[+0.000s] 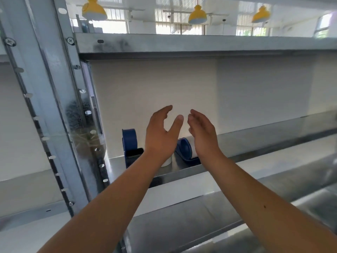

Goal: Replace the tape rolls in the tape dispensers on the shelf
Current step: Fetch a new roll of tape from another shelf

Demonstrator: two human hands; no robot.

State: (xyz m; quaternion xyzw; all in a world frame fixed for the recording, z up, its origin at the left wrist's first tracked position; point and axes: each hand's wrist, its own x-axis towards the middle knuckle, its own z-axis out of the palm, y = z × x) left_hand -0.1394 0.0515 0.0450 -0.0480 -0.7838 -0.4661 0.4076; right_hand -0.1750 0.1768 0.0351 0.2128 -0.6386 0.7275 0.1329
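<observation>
Two blue tape dispensers stand on the metal shelf [255,143]. One dispenser [130,143] is upright at the left. The other dispenser [185,149] sits between my wrists, partly hidden. A white roll [167,162] shows just below my left wrist, mostly covered. My left hand [161,132] is raised above the shelf with relaxed fingers and holds nothing. My right hand [202,131] is beside it, palm toward the left hand, also holding nothing. Neither hand touches a dispenser.
A steel upright [60,106] with bolt holes stands at the left. Another shelf board [200,43] runs overhead, and a lower shelf [200,216] lies below. A white back panel [182,88] closes the rear. Yellow lamps [197,15] hang beyond.
</observation>
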